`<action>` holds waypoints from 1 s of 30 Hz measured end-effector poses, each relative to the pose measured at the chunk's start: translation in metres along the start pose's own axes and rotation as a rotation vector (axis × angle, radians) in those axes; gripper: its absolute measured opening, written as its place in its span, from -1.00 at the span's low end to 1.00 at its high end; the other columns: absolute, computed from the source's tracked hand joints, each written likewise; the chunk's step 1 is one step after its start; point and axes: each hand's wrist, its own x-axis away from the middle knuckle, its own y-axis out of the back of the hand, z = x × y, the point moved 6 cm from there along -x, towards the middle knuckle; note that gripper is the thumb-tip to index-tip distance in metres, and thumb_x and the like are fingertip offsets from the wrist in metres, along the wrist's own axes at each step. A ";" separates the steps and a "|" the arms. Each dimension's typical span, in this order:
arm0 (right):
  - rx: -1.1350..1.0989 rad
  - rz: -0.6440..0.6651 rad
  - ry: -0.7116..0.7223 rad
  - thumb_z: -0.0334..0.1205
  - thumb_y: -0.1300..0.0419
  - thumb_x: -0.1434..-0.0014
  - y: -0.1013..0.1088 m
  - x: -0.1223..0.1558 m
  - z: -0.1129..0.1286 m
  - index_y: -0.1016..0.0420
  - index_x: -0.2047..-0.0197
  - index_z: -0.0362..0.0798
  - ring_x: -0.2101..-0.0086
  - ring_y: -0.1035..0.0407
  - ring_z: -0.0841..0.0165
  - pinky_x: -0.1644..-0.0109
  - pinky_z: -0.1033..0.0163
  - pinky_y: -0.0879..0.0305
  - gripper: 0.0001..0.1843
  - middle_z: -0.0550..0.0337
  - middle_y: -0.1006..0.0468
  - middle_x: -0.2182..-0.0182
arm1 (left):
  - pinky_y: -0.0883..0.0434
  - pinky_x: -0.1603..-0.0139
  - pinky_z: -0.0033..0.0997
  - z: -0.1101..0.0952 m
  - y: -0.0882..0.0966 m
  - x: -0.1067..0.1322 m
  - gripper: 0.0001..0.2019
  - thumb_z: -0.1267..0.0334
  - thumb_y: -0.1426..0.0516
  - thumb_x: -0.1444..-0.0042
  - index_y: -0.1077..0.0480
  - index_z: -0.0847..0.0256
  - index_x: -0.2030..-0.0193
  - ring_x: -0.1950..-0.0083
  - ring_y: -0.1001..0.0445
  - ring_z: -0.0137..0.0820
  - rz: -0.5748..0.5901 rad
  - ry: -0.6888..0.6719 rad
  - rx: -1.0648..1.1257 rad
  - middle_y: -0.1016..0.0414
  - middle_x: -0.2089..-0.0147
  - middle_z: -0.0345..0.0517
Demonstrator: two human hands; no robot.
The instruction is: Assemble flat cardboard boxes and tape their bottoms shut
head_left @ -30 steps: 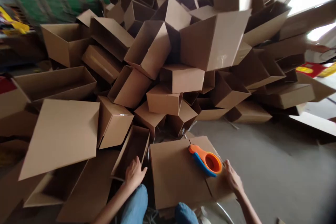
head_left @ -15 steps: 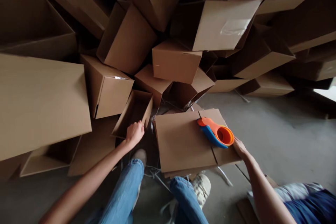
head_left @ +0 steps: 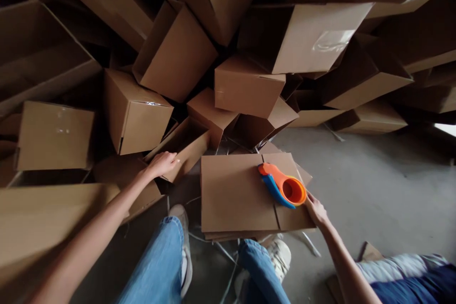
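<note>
My left hand (head_left: 164, 164) is closed on the near rim of a small open cardboard box (head_left: 190, 154), which leans tilted among other boxes. My right hand (head_left: 316, 210) is at the right edge of a stack of flattened cardboard boxes (head_left: 231, 194), its fingers bent over the edge and partly hidden. On top of that stack lies an orange and blue tape dispenser (head_left: 281, 185), its round end close to my right fingertips. Whether those fingers touch the dispenser, I cannot tell.
Many open cardboard boxes (head_left: 178, 52) are heaped along the back. A large box (head_left: 42, 223) stands at the lower left, near my left forearm. Loose white straps (head_left: 228, 251) lie around my shoes (head_left: 281, 256). Dark blue fabric (head_left: 420, 285) is at the lower right.
The large box at left has dropped lower, uncovering a taped box behind it. My left hand has moved left and slightly up, and the small open box has turned. My right hand stays beside the dispenser.
</note>
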 end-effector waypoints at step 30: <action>-0.106 0.120 -0.063 0.50 0.22 -0.12 -0.036 0.060 0.042 -0.32 -0.47 -0.11 -0.24 -0.38 -0.20 -0.31 -0.21 -0.26 0.12 -0.19 -0.57 -0.21 | -0.37 -0.39 0.00 -0.029 -0.137 0.053 -0.37 0.00 -0.24 -0.18 -0.28 0.32 -0.29 -0.38 -0.45 0.00 -0.265 0.394 1.044 -0.39 -0.38 0.38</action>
